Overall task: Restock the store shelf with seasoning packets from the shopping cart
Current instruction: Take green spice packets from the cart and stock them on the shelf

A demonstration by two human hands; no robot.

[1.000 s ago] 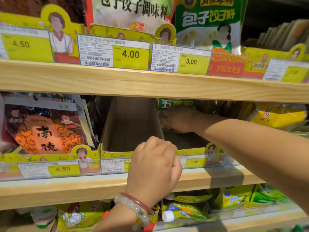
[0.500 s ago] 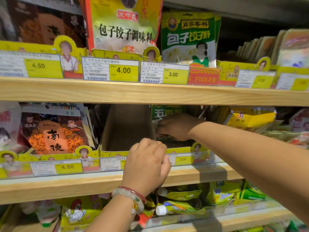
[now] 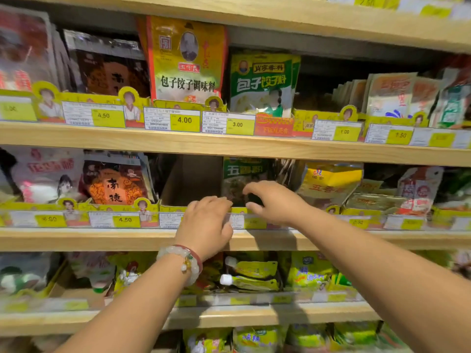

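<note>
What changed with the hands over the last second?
The right hand came back out of the slot with the green packet and now hovers open in front of it, holding nothing. The left hand still rests on the shelf's front rail. The cardboard box beside the packet stayed empty.

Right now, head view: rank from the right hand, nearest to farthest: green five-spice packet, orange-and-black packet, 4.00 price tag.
1. Green five-spice packet, right behind the right hand, middle shelf.
2. Orange-and-black packet, same shelf, off to the left.
3. 4.00 price tag, shelf above.
</note>
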